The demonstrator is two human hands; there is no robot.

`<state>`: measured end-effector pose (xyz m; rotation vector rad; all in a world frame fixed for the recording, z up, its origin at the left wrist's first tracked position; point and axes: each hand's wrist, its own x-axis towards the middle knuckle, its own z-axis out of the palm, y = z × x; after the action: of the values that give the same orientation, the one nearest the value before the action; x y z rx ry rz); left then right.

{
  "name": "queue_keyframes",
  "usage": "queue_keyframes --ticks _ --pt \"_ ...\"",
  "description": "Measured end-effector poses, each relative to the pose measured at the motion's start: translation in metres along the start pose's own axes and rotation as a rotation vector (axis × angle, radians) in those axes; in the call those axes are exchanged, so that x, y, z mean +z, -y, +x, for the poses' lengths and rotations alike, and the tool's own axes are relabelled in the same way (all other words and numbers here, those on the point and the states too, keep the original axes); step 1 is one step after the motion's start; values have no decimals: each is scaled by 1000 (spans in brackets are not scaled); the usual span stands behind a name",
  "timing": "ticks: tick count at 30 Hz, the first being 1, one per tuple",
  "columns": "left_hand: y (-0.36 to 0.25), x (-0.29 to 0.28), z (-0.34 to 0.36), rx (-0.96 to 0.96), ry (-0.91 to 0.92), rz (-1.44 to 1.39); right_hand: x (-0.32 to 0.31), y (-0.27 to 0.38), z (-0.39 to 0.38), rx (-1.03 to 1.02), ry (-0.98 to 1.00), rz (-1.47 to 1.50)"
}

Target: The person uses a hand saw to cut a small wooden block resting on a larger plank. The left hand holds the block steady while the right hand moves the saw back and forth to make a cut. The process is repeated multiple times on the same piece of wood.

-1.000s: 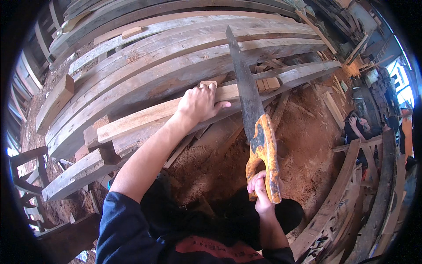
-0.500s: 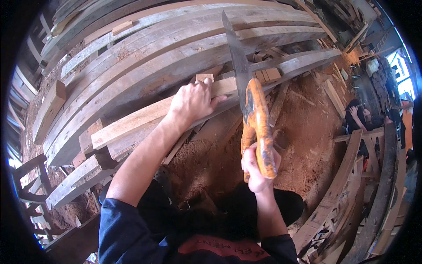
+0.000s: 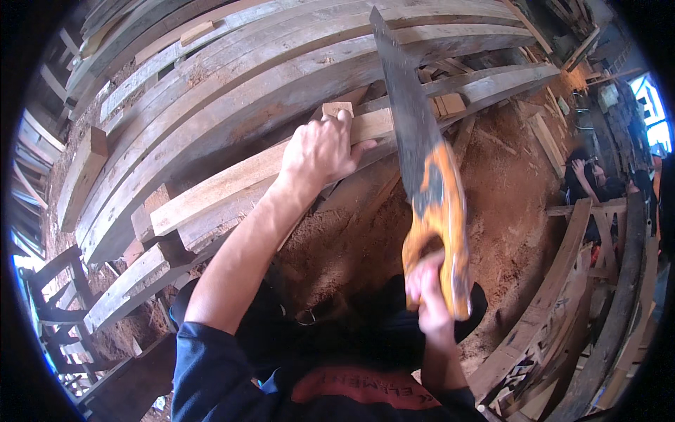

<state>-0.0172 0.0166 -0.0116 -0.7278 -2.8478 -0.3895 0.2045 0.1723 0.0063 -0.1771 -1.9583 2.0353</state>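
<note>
My left hand (image 3: pixel 313 151) grips a light-coloured wooden beam (image 3: pixel 218 186), pressing it down with the thumb along the near side. A small block of wood (image 3: pixel 338 108) sits against its fingertips. My right hand (image 3: pixel 429 288) is closed around the worn orange handle of a handsaw (image 3: pixel 411 116). The saw's grey blade points away from me and crosses the beam just right of my left hand; the picture does not show how deep the teeth sit. Beneath the light beam lies a greyer curved timber (image 3: pixel 492 95). Another small block (image 3: pixel 448 105) rests on that timber, right of the blade.
Long curved timbers (image 3: pixel 281 91) lie side by side beyond the work. Reddish sawdust (image 3: pixel 506 204) covers the ground near me. More curved timbers (image 3: pixel 541 302) are piled at the right, with another person (image 3: pixel 590 176) behind them. A dark wooden frame (image 3: pixel 63 302) stands at left.
My right hand has drawn the handsaw back toward me and slightly right, with more of its blade now on my side of the beam. My left hand keeps its grip.
</note>
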Motion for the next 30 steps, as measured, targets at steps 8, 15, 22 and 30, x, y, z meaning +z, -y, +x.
queue_keyframes --ticks 8,15,22,30 --pt "-5 -5 -4 -19 93 -81 20 -3 52 12 2 -128" --pt "-4 -2 -8 -43 39 -91 32 10 36 136 -9 -142" --pt "-2 -5 -4 -38 91 -59 9 2 -7 9 -12 -65" --pt "-2 7 -10 70 -51 55 38 4 60 -19 8 -136"
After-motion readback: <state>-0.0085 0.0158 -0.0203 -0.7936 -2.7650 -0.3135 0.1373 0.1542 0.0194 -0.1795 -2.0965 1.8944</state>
